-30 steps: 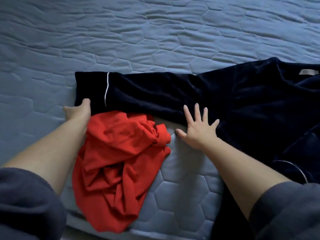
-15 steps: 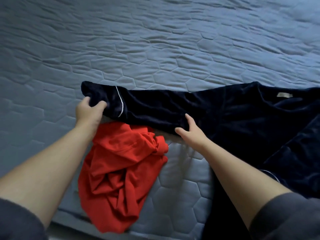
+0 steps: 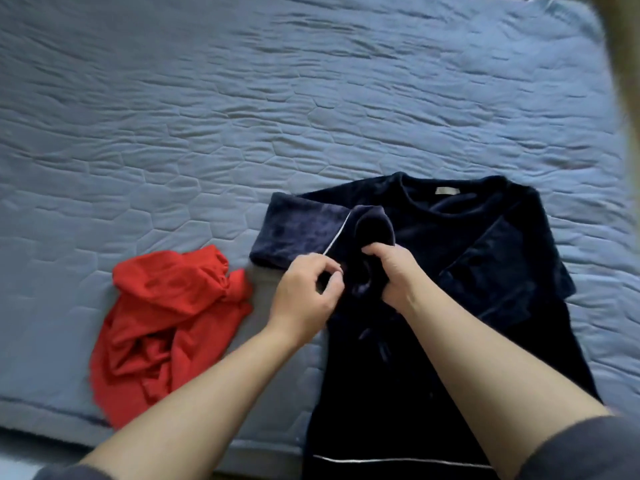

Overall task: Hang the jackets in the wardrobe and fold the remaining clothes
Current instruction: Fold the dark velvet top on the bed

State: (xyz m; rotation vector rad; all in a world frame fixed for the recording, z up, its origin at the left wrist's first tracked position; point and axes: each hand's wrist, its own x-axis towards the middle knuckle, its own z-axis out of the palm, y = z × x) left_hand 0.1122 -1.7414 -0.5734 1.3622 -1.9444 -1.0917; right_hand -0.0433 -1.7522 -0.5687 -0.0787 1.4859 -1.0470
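A person is leaning over a bed [image 3: 242,116] covered in a blue quilted cover, both bare forearms reaching out over the near edge. A navy top [image 3: 491,278] is lying flat on the cover towards the right, its neckline pointing away from the person and a small pale label [image 3: 446,191] showing inside the collar. Its lower part is running down over the near edge of the bed, where a thin white stripe [image 3: 398,460] is crossing the fabric.

The top's sleeve [image 3: 301,226] is lying doubled back across the chest, with a line of white piping [image 3: 337,237] running near its end. The left hand [image 3: 304,292] is pinching the sleeve fabric just below that piping, thumb and fingers curled tight on the cloth. The right hand [image 3: 394,275] is gripping the cuff [image 3: 374,230], its fingers wrapped around the bunched dark end, which is standing up a little above the knuckles. The two hands are working close together, almost touching, over the middle of the top.

A red garment [image 3: 166,323] is lying crumpled in a heap to the left of the hands, near the bed's front edge and just apart from the folded sleeve. Grey sleeves [image 3: 588,452] are showing pushed up on the person's arms at the bottom corners.
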